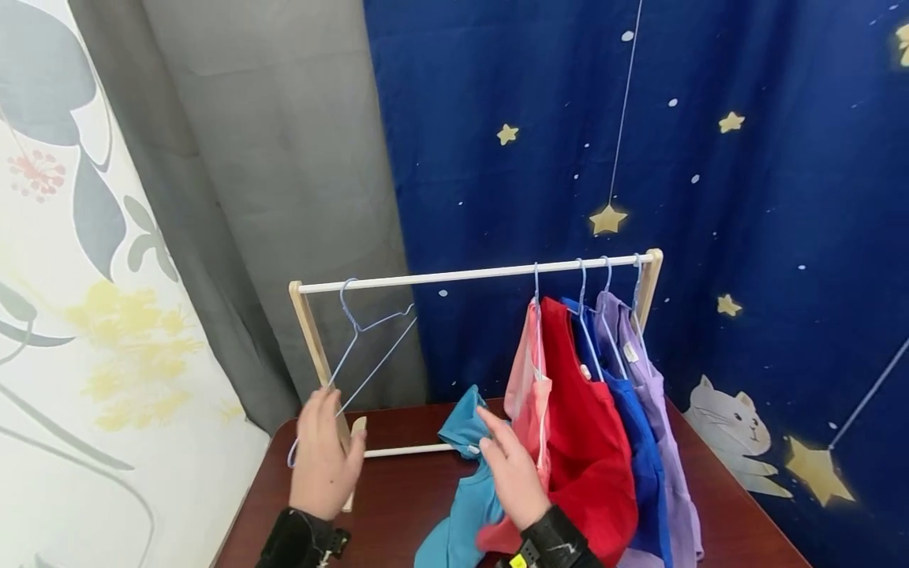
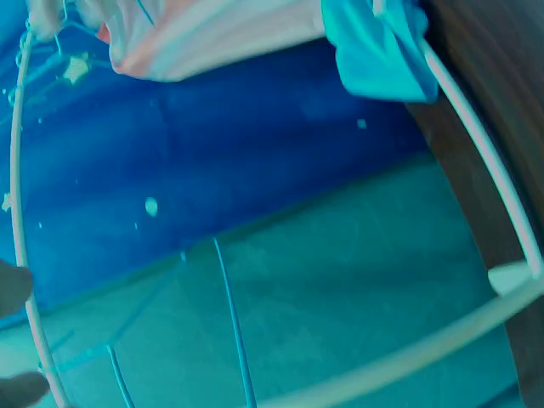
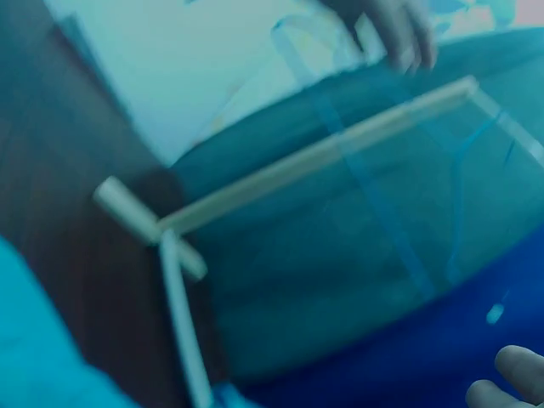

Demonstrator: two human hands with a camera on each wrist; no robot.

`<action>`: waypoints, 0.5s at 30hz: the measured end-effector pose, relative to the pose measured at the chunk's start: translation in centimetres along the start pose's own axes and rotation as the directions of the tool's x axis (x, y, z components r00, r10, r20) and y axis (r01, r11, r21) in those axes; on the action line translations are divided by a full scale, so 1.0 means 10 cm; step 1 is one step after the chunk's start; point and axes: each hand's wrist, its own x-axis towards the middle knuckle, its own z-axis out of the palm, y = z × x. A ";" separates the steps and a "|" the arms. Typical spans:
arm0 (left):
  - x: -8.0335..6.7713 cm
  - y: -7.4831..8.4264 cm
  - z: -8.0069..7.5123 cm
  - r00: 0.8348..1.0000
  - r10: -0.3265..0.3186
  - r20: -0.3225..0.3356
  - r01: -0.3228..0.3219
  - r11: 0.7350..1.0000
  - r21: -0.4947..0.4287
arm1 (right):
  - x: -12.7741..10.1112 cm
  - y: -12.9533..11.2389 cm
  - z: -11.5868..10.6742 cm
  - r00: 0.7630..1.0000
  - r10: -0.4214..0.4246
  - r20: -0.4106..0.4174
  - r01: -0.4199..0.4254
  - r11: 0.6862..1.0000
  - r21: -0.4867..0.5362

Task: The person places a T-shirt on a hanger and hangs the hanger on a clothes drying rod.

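Both hands (image 1: 419, 465) hover open between hanger (image 1: 362, 347) and teal shirt (image 1: 461, 481).

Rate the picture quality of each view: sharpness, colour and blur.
Head view: evenly lit, true colours, sharp on the rack rail and hung clothes, slight blur on the left hand and right hand. Left wrist view: strong blue-green cast, soft focus, the rail curved by the lens. Right wrist view: same cast, heavy motion blur smearing the empty hanger.

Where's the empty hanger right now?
In the head view the empty hanger hangs at the rail's left end, by the left wooden post, its lower end at the left hand.
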 end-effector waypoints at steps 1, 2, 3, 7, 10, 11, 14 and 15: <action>0.02 -0.05 -0.04 1.000 -0.021 -0.003 0.021 1.000 0.009 | -0.01 0.09 0.03 1.000 0.019 -0.002 -0.019 1.000 0.014; 0.03 -0.09 -0.08 0.999 -0.047 -0.003 0.047 0.999 0.023 | -0.03 0.17 0.06 0.999 0.042 0.000 -0.042 0.999 0.032; 0.04 -0.13 -0.12 0.997 -0.079 0.007 0.079 0.996 0.031 | -0.05 0.26 0.07 0.998 0.055 -0.001 -0.055 0.998 0.033; 0.11 -0.22 -0.14 0.974 -0.195 0.111 0.190 0.980 0.055 | -0.12 0.55 0.05 0.998 0.045 -0.033 -0.046 0.998 -0.047; 0.15 -0.25 -0.13 0.937 -0.280 0.210 0.273 0.960 0.064 | -0.14 0.69 -0.01 0.996 0.039 -0.074 -0.051 0.984 -0.169; 0.16 -0.26 -0.13 0.923 -0.301 0.239 0.295 0.953 0.063 | -0.15 0.73 -0.02 0.995 0.057 -0.079 -0.071 0.980 -0.186; 0.21 -0.27 -0.13 0.883 -0.343 0.321 0.345 0.937 0.054 | -0.14 0.82 -0.05 0.990 0.114 -0.083 -0.130 0.966 -0.224; 0.23 -0.27 -0.13 0.868 -0.352 0.349 0.360 0.932 0.044 | -0.13 0.84 -0.06 0.988 0.132 -0.080 -0.147 0.961 -0.235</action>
